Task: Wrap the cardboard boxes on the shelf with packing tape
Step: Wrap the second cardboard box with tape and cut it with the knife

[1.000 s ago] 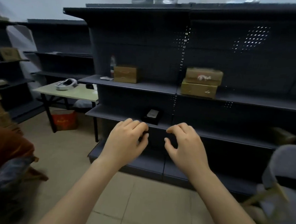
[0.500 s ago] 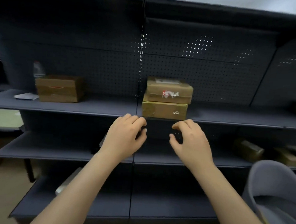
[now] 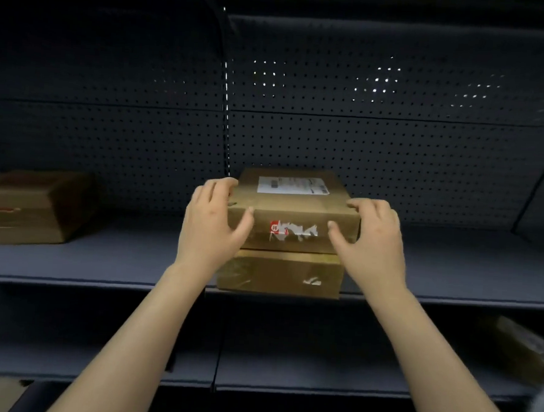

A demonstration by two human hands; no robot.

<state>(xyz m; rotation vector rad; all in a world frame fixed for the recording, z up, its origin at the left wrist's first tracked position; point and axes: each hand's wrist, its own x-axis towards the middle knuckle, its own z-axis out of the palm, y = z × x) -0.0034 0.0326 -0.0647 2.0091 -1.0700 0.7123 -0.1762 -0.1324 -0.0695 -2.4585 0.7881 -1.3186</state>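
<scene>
I see my left hand [image 3: 212,221] and right hand [image 3: 370,240] clamped on either end of the top cardboard box [image 3: 293,207], stacked on a lower box [image 3: 279,271] on the shelf [image 3: 102,259]

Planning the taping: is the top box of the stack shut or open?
Shut: the top box has a flat, closed upper face bearing the shipping label.

Brown box [image 3: 291,207] (white label [image 3: 292,186]), dark perforated shelf [image 3: 102,259].
</scene>
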